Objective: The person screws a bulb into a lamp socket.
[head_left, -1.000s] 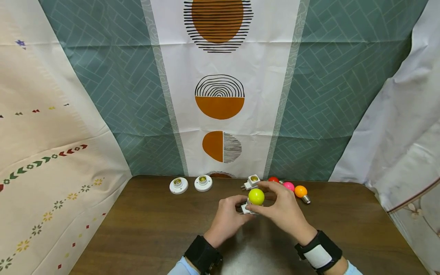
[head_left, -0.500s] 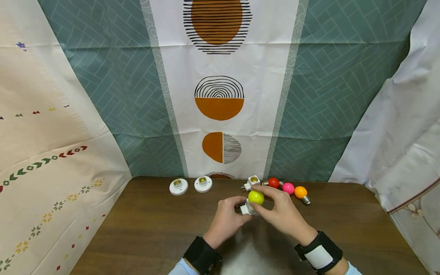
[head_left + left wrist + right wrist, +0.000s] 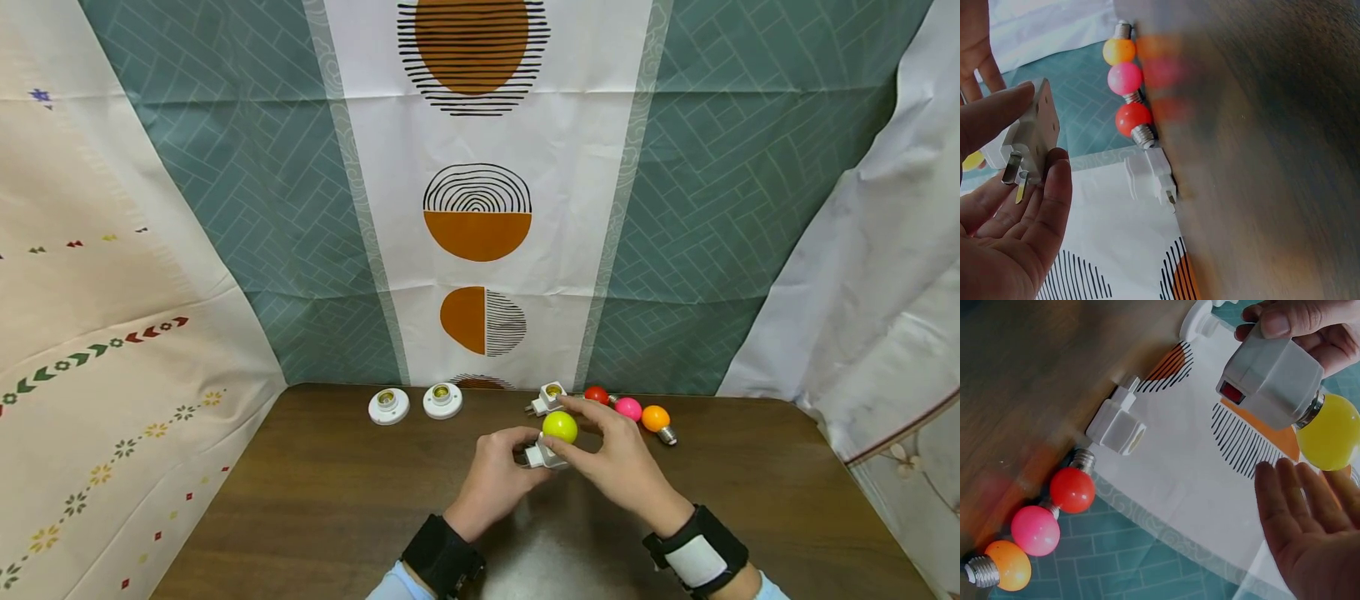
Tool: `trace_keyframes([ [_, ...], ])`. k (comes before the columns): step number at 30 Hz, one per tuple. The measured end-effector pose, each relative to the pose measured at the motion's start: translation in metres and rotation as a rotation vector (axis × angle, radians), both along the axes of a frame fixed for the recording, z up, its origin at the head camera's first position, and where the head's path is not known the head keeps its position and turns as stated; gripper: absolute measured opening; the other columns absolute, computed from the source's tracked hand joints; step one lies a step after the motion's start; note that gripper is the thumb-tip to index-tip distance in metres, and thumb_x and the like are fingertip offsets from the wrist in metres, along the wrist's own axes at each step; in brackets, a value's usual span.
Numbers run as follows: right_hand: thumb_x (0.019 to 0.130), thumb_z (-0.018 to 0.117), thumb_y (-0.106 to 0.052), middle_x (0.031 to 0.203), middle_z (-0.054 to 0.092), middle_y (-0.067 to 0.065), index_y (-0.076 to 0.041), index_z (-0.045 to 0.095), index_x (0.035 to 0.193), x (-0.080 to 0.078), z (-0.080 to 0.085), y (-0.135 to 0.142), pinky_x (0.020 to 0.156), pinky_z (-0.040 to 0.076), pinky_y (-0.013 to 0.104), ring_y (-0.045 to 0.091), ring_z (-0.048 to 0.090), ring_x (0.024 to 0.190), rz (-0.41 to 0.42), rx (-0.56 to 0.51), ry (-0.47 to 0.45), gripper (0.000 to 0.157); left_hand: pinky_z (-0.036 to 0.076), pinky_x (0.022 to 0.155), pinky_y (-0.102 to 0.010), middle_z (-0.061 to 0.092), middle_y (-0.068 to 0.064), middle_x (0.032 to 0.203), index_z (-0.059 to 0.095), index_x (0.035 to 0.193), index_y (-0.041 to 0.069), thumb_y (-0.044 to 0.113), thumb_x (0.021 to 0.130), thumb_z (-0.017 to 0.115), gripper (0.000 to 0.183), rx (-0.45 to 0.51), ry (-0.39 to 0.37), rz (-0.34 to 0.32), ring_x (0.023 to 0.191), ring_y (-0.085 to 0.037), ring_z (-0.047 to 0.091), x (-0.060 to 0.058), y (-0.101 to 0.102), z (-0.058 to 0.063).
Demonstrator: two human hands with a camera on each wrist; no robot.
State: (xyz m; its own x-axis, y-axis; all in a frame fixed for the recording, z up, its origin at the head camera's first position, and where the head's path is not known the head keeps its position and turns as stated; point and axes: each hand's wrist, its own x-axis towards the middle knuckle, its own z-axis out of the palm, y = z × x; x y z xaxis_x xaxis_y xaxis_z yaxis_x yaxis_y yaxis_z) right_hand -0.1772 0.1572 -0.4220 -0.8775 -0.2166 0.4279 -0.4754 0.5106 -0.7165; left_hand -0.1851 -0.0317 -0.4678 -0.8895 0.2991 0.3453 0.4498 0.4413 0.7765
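Note:
My left hand point(image 3: 497, 473) grips a white plug-in lamp socket point(image 3: 1272, 378) between thumb and fingers. Two flat metal plug pins point(image 3: 1012, 169) stick out of it in the left wrist view, and a red switch point(image 3: 1232, 392) shows in the right wrist view. A yellow-green light bulb point(image 3: 559, 427) sits in the socket's mouth, with part of its metal base showing point(image 3: 1311, 411). Thumb and index finger of my right hand point(image 3: 618, 462) are around the bulb; its other fingers point(image 3: 1294, 500) extend fairly straight beside it. The exact finger contact is partly hidden.
Behind the hands lies another white plug-in socket point(image 3: 551, 397). Red point(image 3: 597, 395), pink point(image 3: 628, 408) and orange point(image 3: 656, 418) bulbs lie to its right along the table's back edge. Two round white lamp holders point(image 3: 388, 406) point(image 3: 442, 401) stand left on the brown table point(image 3: 315, 500).
My right thumb and index finger drew closer together at the bulb, then spread wider again, covering part of the red bulb. My left hand and the socket have hardly moved.

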Motion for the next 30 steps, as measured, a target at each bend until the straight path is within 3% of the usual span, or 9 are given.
trace_keyframes([
  [5,0.083,0.069,-0.028,0.122,0.055,-0.012,-0.030,0.054,0.127,0.0013,0.0000,0.0017,0.084,0.044,0.028,0.005,0.053,0.105,0.069,-0.021,0.016,0.046,0.049,0.069,-0.027,0.062,0.014,0.094,0.065,0.108,0.019,0.023,0.068,0.082,0.044,0.004,0.010,0.001,0.081,-0.001,0.057,-0.0011,0.0004,-0.0008],
  [9,0.084,0.068,-0.021,0.122,0.055,-0.012,-0.022,0.058,0.125,0.0015,0.0005,0.0023,0.084,0.044,0.028,0.006,0.054,0.105,0.109,-0.032,0.015,0.042,0.049,0.070,-0.028,0.061,0.014,0.095,0.065,0.108,0.019,0.024,0.068,0.082,0.044,0.003,0.001,-0.003,0.082,-0.001,0.057,-0.0009,0.0009,-0.0001],
  [16,0.079,0.074,-0.023,0.112,0.060,-0.014,-0.033,0.061,0.117,0.0009,0.0015,0.0010,0.078,0.047,0.028,0.005,0.056,0.099,0.071,-0.046,0.061,0.041,0.048,0.068,-0.026,0.061,0.014,0.093,0.065,0.107,0.020,0.020,0.068,0.082,0.043,0.008,-0.001,-0.005,0.080,-0.002,0.057,-0.0001,0.0012,-0.0003],
  [20,0.076,0.076,-0.026,0.109,0.061,-0.012,-0.031,0.061,0.116,0.0007,0.0017,0.0005,0.076,0.048,0.028,0.006,0.057,0.097,0.048,-0.060,0.065,0.042,0.047,0.066,-0.023,0.061,0.013,0.091,0.065,0.107,0.020,0.019,0.067,0.082,0.043,0.002,0.001,0.001,0.078,-0.002,0.056,0.0003,0.0016,-0.0007],
  [26,0.079,0.073,-0.034,0.120,0.055,-0.014,-0.029,0.054,0.127,0.0013,0.0021,0.0018,0.083,0.045,0.029,0.007,0.053,0.106,0.039,-0.053,0.026,0.052,0.048,0.067,-0.025,0.061,0.013,0.091,0.065,0.106,0.019,0.019,0.067,0.082,0.043,-0.005,0.001,0.007,0.079,-0.002,0.057,0.0012,0.0019,0.0009],
  [30,0.081,0.072,-0.025,0.126,0.052,-0.012,-0.029,0.052,0.128,0.0014,0.0011,0.0030,0.086,0.044,0.029,0.007,0.051,0.110,0.066,-0.016,0.033,0.052,0.049,0.069,-0.028,0.061,0.013,0.093,0.065,0.107,0.019,0.020,0.067,0.082,0.043,0.001,0.000,0.000,0.080,-0.002,0.056,0.0005,0.0014,0.0008],
])
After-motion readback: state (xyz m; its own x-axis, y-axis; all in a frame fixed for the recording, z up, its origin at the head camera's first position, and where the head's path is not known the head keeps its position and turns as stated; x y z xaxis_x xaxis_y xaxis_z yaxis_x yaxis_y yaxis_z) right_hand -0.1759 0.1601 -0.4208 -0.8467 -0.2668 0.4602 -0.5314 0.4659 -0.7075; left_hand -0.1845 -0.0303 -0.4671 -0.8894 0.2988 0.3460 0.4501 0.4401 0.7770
